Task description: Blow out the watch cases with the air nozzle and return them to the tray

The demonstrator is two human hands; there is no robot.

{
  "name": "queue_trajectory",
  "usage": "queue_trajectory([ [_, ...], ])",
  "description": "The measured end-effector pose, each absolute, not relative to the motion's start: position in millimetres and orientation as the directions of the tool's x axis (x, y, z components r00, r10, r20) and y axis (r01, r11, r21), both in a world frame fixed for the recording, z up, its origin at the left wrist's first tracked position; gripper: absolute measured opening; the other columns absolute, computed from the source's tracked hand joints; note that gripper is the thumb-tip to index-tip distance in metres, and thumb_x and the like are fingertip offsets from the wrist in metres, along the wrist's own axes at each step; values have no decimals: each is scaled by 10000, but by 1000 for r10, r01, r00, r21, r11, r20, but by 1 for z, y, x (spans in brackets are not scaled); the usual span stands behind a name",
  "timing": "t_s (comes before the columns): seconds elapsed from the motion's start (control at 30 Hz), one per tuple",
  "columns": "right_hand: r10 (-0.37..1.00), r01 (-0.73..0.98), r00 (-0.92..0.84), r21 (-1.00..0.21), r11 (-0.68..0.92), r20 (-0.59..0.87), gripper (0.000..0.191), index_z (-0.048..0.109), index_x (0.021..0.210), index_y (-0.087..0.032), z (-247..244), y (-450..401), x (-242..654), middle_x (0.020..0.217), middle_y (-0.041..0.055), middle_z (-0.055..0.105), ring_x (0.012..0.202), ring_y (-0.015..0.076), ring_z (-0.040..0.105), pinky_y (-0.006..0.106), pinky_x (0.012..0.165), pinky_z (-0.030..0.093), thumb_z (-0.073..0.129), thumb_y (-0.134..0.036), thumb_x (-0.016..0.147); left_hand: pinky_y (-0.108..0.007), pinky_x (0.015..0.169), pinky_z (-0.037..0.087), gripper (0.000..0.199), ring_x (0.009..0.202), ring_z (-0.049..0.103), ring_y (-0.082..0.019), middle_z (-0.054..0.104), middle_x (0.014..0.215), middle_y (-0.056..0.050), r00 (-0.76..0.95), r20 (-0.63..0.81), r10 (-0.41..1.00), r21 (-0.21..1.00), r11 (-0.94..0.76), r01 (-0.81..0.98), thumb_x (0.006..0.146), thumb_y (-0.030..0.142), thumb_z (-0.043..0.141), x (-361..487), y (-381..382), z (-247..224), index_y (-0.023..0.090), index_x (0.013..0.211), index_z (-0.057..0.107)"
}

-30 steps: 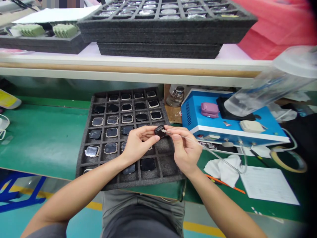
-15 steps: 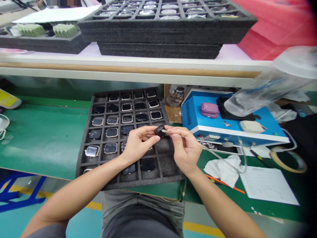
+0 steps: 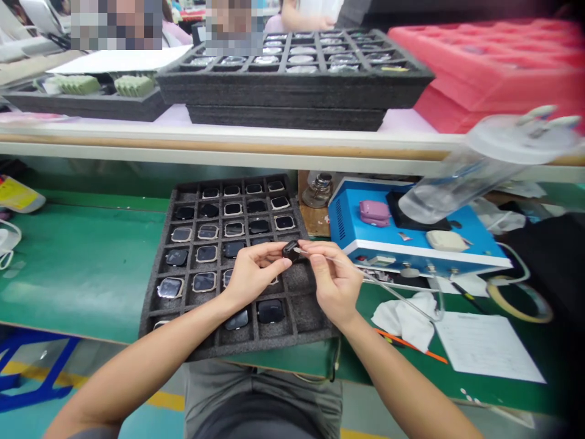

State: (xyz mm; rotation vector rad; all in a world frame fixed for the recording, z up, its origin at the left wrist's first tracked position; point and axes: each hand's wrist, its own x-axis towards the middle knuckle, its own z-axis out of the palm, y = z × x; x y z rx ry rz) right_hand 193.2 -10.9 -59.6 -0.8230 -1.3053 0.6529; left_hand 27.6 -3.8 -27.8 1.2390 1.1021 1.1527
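My left hand (image 3: 256, 270) pinches a black smartwatch body (image 3: 291, 250) between thumb and fingers, its side turned toward my right hand. My right hand (image 3: 336, 277) grips the end of a thin clear tube (image 3: 379, 282), and the tube's pale tip meets the watch or lies right against it; I cannot tell which. From there the tube loops over to the front of a blue box-shaped machine (image 3: 411, 253). Beneath both hands lies a dark foam tray (image 3: 269, 346) with square compartments, many holding smartwatch bodies with dark screens, such as one watch (image 3: 270, 311) near the front edge.
On the machine stand a clear cylinder (image 3: 439, 177) and a purple case (image 3: 375, 211). A white cloth (image 3: 406, 320), a paper sheet (image 3: 489, 344) and a tape roll (image 3: 518, 300) lie at right. Overhead, a shelf (image 3: 274, 143) carries foam trays (image 3: 287, 91) and red foam (image 3: 475, 85).
The camera view has tilted up, showing more of the shelf and people beyond it. Both hands keep the watch and tube together in nearly the same pose.
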Motion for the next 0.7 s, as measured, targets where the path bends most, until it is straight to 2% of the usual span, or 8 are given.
queue_trajectory([
  [0.2,802,-3,163,-812,583,575,132,729,976,-226,-56,-5,191,1008,69,743,1018,204,744,377,910,610,598,-218,991,-298,781,622,346,817,775,-204,830,956,-85,67,24,997,999,-25,22,691,277,883,26,0,-25,164,1013,826],
  [0.43,810,8,179,-824,566,558,149,724,965,-226,-54,-3,190,1011,72,758,1009,203,745,372,904,623,596,-298,995,-379,902,626,431,909,788,-251,824,1020,-110,53,-1,999,999,-1,36,650,342,915,27,3,-21,158,1027,815],
  [0.7,810,4,173,-823,568,560,158,730,956,-228,-52,-2,190,1011,75,757,990,190,745,353,891,624,593,-296,996,-397,909,630,460,904,790,-257,825,1003,-112,52,2,999,999,-3,37,620,371,934,27,5,-21,161,1011,814],
])
